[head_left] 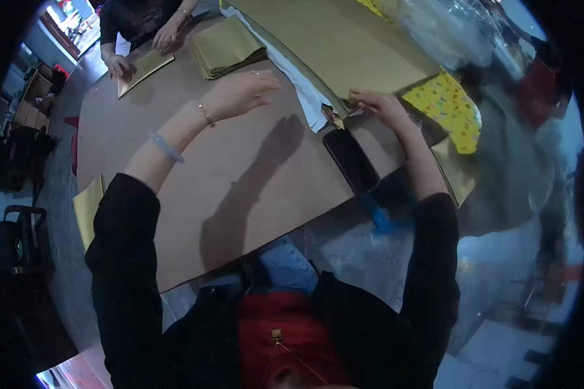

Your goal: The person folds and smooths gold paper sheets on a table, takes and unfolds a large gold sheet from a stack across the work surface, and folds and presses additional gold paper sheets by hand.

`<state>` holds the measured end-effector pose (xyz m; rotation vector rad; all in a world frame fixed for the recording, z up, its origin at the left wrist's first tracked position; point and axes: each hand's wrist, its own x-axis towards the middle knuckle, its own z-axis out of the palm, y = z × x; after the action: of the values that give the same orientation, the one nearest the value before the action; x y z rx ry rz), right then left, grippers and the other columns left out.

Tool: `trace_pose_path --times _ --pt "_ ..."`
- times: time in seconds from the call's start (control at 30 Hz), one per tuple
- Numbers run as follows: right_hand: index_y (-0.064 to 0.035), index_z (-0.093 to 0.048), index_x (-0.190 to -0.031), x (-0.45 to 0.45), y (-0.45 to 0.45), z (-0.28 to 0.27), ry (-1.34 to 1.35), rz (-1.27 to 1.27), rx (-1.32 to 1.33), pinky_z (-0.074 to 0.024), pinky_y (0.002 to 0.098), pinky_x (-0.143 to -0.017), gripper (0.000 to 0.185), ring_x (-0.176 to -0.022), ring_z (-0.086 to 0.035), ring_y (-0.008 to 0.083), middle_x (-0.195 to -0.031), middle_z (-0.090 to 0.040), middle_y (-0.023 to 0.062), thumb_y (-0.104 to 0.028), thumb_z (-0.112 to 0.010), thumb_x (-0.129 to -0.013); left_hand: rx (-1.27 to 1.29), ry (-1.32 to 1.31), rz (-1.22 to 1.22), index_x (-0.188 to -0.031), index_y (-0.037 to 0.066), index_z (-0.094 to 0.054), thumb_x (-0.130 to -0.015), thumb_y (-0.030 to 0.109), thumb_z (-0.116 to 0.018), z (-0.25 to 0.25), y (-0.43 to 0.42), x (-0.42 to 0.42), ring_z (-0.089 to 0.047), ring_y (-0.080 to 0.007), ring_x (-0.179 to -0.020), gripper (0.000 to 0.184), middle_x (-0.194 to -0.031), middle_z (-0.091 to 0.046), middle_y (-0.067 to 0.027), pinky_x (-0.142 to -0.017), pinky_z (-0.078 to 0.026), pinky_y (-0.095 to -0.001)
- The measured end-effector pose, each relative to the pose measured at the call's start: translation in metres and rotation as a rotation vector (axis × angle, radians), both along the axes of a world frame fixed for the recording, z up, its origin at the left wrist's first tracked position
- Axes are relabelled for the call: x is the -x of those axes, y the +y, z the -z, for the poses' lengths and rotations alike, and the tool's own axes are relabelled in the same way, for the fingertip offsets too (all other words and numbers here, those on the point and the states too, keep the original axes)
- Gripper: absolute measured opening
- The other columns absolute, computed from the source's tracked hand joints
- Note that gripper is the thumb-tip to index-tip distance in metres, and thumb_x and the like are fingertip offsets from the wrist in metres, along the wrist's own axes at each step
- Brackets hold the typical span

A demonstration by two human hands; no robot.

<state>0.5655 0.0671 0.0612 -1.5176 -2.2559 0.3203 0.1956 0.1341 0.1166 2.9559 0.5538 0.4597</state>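
Observation:
My right hand (381, 107) pinches the near corner of a large stack of gold paper sheets (344, 42). How many sheets are between the fingers I cannot tell. White wrapping paper (295, 84) sticks out along the left edge of the stack, torn at the corner. My left hand (243, 94) hovers above the table with fingers stretched out and nothing in it, its shadow falling on the board. Just beyond it lies a smaller pile of gold sheets (226, 45). A black phone (350, 161) rests on the table below my right hand.
Across the brown table (182, 227), a co-worker's hands (165, 37) press on a folded gold piece (146, 71). Yellow patterned wrapping (451, 110) and clear plastic (444, 29) lie at the right. Gold pieces stick out at the left edge (89, 207) and right side (453, 170).

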Motion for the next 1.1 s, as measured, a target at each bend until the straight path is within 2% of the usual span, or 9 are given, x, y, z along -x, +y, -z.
trace_pose_path --times 0.13,0.27,0.33,0.5,0.7,0.77,1.0,1.07,1.1 --pt "-0.0103 -0.065 -0.11 0.001 0.0 0.0 -0.014 0.04 -0.131 -0.0492 0.0355 -0.082 0.026 -0.097 -0.062 0.0277 -0.109 -0.065 0.0079 -0.021 -0.059 -0.087 0.21 0.098 -0.017 -0.124 0.01 -0.054 -0.086 0.019 -0.062 0.011 0.02 -0.099 -0.048 -0.03 -0.12 0.04 -0.126 -0.055 -0.0111 -0.098 -0.042 -0.0394" --pt "-0.0103 -0.067 -0.104 0.002 -0.004 0.011 0.203 0.151 -0.123 -0.0504 0.034 -0.076 0.024 -0.089 -0.065 0.027 -0.1 -0.067 0.0094 -0.024 -0.062 -0.085 0.262 -0.126 0.007 -0.119 0.009 -0.058 -0.086 0.017 -0.063 0.039 0.035 -0.138 -0.058 -0.0285 -0.106 0.035 -0.118 -0.061 -0.0099 -0.09 -0.047 -0.0383" --pt "-0.0108 -0.068 -0.103 0.004 -0.007 0.009 0.227 0.185 -0.078 -0.0504 0.0334 -0.075 0.023 -0.089 -0.065 0.0264 -0.099 -0.067 0.0094 -0.025 -0.063 -0.085 0.57 -0.077 -0.027 -0.115 0.009 -0.061 -0.086 0.017 -0.063 0.044 0.042 -0.147 -0.061 -0.0274 -0.1 0.03 -0.114 -0.063 -0.0087 -0.087 -0.048 -0.0372" --pt "-0.013 -0.068 -0.103 0.001 -0.003 0.012 0.252 0.229 0.001 -0.0505 0.0322 -0.075 0.024 -0.087 -0.066 0.0241 -0.096 -0.068 0.0084 -0.028 -0.064 -0.085 0.449 -0.149 0.052 -0.105 0.008 -0.065 -0.088 0.018 -0.06 0.054 0.048 -0.149 -0.062 -0.027 -0.096 0.021 -0.106 -0.066 -0.0076 -0.083 -0.049 -0.0364" --pt "-0.0126 -0.068 -0.106 0.014 -0.009 0.017 0.413 0.313 -0.077 -0.0498 0.0327 -0.08 0.025 -0.098 -0.064 0.0237 -0.118 -0.061 0.0096 -0.021 -0.068 -0.083 0.387 -0.256 -0.187 -0.098 0.005 -0.066 -0.09 0.026 -0.056 0.052 0.038 -0.158 -0.064 -0.0288 -0.085 0.024 -0.094 -0.067 -0.0109 -0.075 -0.05 -0.0359" --pt "-0.0112 -0.068 -0.104 0.022 -0.01 0.013 0.445 0.195 -0.397 -0.0488 0.0325 -0.083 0.023 -0.104 -0.062 0.0242 -0.13 -0.054 0.0084 -0.017 -0.068 -0.081 0.413 -0.288 -0.237 -0.098 0.004 -0.065 -0.089 0.03 -0.057 0.055 0.04 -0.159 -0.064 -0.0275 -0.079 0.029 -0.087 -0.067 -0.0131 -0.072 -0.049 -0.0357" --pt "-0.0054 -0.068 -0.098 0.002 -0.004 0.021 0.372 0.221 -0.123 -0.049 0.0306 -0.081 0.02 -0.099 -0.063 0.0229 -0.133 -0.053 0.0063 -0.015 -0.068 -0.081 0.484 -0.293 -0.231 -0.098 0.006 -0.066 -0.089 0.03 -0.058 0.053 0.041 -0.155 -0.063 -0.0205 -0.077 0.027 -0.086 -0.067 -0.0107 -0.071 -0.049 -0.0313" --pt "0.0013 -0.067 -0.097 0.008 -0.006 0.012 0.423 0.254 -0.055 -0.0465 0.024 -0.076 0.019 -0.093 -0.059 0.0092 -0.13 -0.055 0.0095 -0.009 -0.068 -0.081 0.531 -0.297 -0.136 -0.098 0.006 -0.067 -0.09 0.028 -0.058 0.057 0.046 -0.153 -0.063 -0.0184 -0.079 0.025 -0.087 -0.067 -0.0095 -0.071 -0.048 -0.0298" --pt "0.0013 -0.067 -0.097 0.007 -0.005 0.014 0.423 0.254 -0.053 -0.0465 0.024 -0.076 0.019 -0.093 -0.059 0.0092 -0.13 -0.055 0.0095 -0.009 -0.068 -0.081 0.533 -0.297 -0.137 -0.098 0.006 -0.067 -0.09 0.028 -0.058 0.057 0.047 -0.152 -0.063 -0.0184 -0.079 0.025 -0.087 -0.067 -0.0095 -0.071 -0.048 -0.0298"
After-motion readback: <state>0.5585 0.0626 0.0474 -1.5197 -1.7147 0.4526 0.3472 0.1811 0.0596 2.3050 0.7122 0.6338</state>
